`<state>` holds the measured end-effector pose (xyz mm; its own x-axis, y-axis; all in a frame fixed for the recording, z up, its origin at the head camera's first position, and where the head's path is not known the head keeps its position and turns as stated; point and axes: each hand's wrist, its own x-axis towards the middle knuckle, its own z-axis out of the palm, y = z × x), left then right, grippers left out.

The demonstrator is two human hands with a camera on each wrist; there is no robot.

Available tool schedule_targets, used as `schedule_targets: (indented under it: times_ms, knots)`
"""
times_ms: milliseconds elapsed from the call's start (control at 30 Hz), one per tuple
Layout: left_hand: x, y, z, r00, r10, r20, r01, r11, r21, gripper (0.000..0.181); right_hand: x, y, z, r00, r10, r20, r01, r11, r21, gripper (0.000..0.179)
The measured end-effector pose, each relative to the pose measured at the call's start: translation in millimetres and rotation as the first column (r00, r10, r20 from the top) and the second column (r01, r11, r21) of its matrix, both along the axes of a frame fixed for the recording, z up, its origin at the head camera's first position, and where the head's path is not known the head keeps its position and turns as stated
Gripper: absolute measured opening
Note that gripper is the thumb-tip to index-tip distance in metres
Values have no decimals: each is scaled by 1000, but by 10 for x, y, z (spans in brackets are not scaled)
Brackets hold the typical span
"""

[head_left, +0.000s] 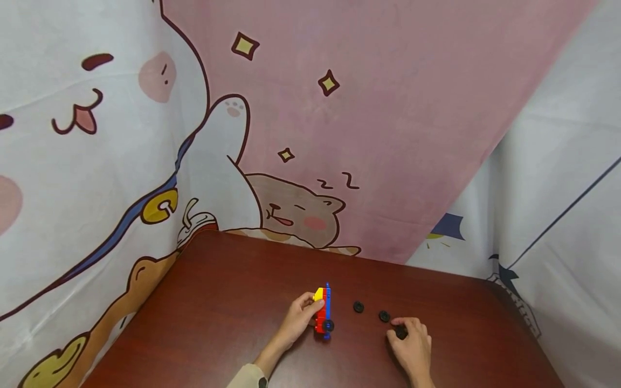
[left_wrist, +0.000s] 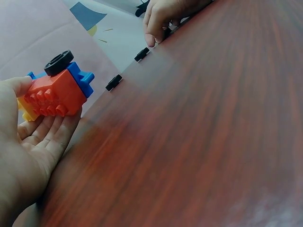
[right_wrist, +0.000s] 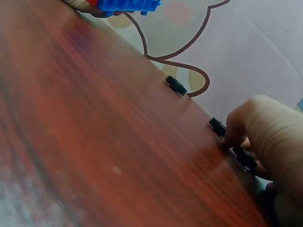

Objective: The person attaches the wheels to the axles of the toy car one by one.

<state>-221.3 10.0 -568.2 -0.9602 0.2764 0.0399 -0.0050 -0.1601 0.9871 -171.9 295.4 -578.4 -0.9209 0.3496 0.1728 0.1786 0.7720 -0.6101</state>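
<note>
My left hand (head_left: 297, 318) grips a toy car of building blocks (head_left: 321, 310), its thumb on one side and fingers beneath. The car has red and yellow bricks on a blue base, and one black wheel (left_wrist: 59, 63) is fitted near one end. My right hand (head_left: 413, 345) is low at the tabletop, thumb and fingers around a loose black wheel (right_wrist: 244, 158), which is partly hidden by them. Just beyond these fingertips lies a second loose wheel (head_left: 384, 316). A third loose wheel (head_left: 358, 306) lies further left, between the car and the right hand.
The dark red-brown wooden table (head_left: 233, 285) runs back to a printed cloth (head_left: 388, 134) with cartoon animals, which hangs behind and at both sides. Its lower edge meets the table's far edge.
</note>
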Motion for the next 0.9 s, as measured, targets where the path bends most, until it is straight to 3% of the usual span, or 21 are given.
schedule_targets:
  times_ms: [200, 433, 700, 900]
  knots:
    - [-31, -21, -25, 1000, 10, -11, -10, 1000, 8, 30, -30, -22, 23, 1000, -2, -16, 1, 999, -51, 29]
    - [-16, -13, -30, 1000, -18, 6, 18, 1000, 8, 33, 49, 5, 45, 997, -30, 78, 34, 998, -55, 32]
    - [-22, -9, 15, 1000, 0, -19, 0, 1000, 15, 29, 16, -14, 34, 998, -41, -39, 41, 999, -4, 23]
    - [-11, -1, -9, 1000, -4, -11, 4, 1000, 1, 31, 19, -21, 14, 999, -19, -33, 19, 1000, -19, 27]
